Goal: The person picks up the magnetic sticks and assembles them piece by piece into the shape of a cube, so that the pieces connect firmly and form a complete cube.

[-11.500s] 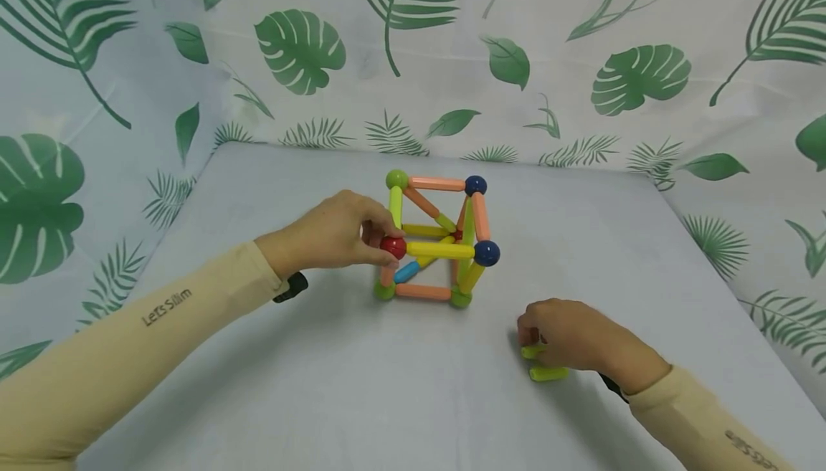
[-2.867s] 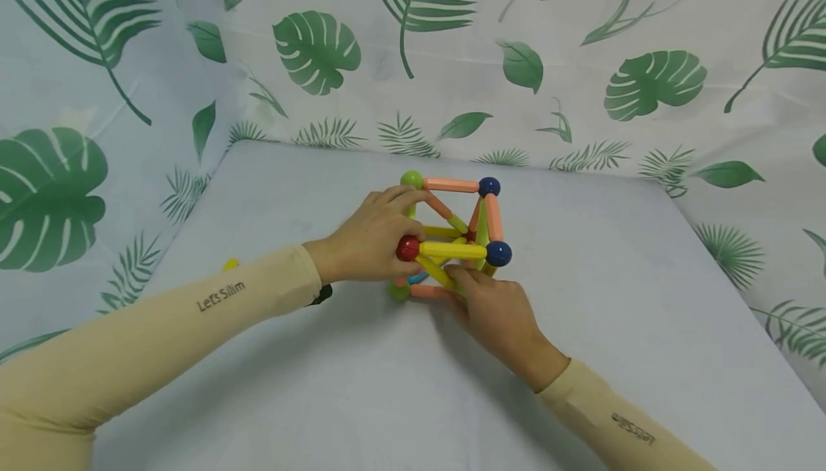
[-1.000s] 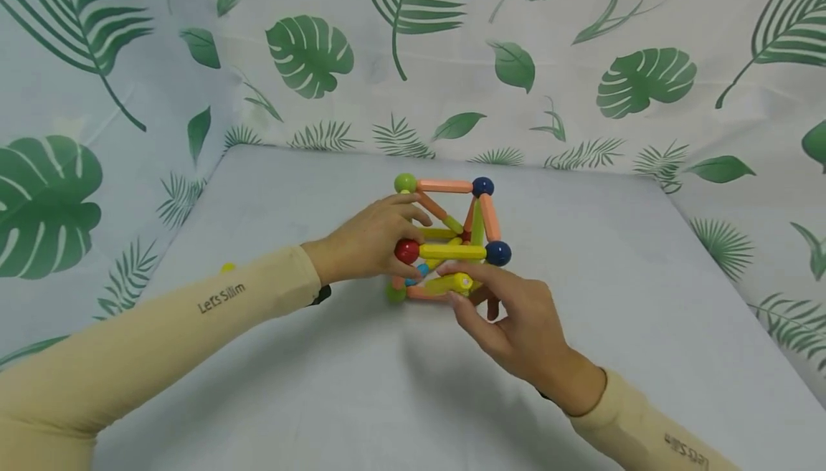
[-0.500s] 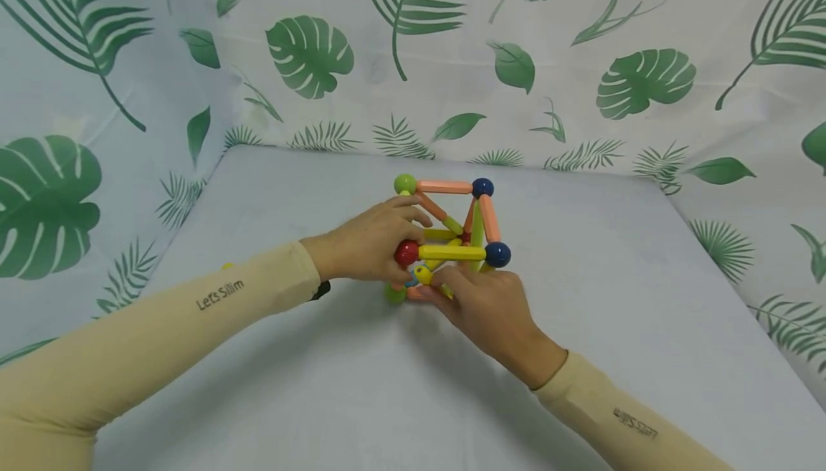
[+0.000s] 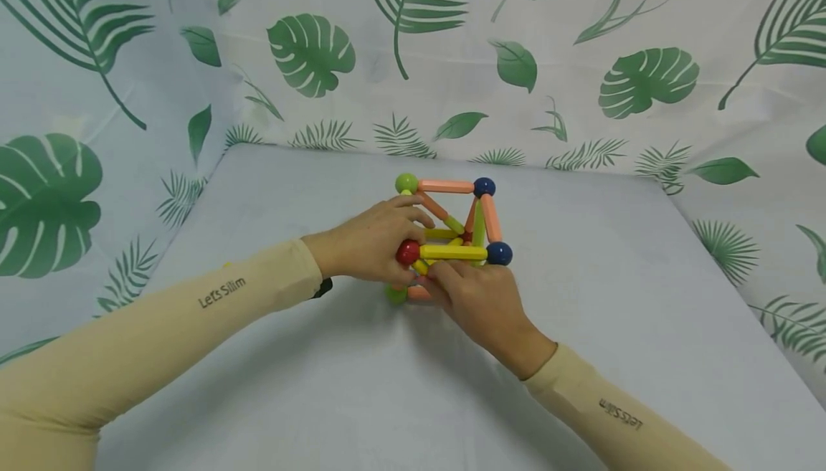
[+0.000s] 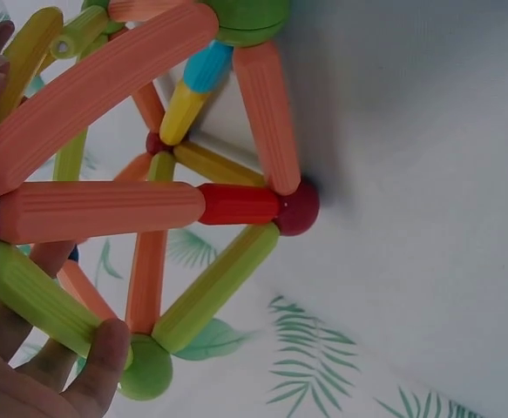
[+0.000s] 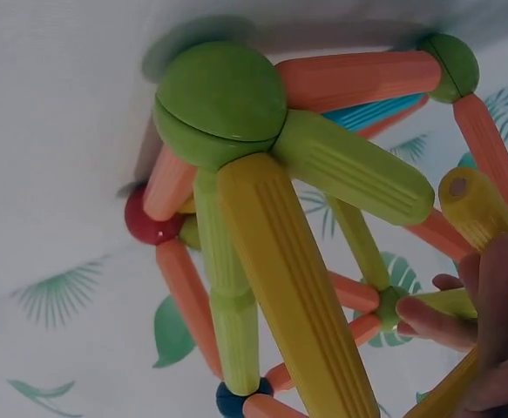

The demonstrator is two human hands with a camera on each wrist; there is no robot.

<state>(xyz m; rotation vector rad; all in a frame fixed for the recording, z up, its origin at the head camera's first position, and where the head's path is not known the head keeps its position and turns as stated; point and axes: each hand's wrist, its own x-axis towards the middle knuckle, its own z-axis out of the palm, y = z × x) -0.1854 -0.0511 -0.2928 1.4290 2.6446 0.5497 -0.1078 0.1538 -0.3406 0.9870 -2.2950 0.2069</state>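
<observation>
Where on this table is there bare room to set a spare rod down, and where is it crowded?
Bare table lies right of the rod-and-ball cube, out to the leaf-print cloth, and also behind the cube. It is crowded at the cube's near-left corner, where the left hand and right hand meet.

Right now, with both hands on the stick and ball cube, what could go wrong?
1. The right hand is fitting a yellow stick in below the red ball. A hard push could knock loose the joints at that ball.
2. The left hand grips only that corner, so the cube could slide or tilt on the cloth.
</observation>
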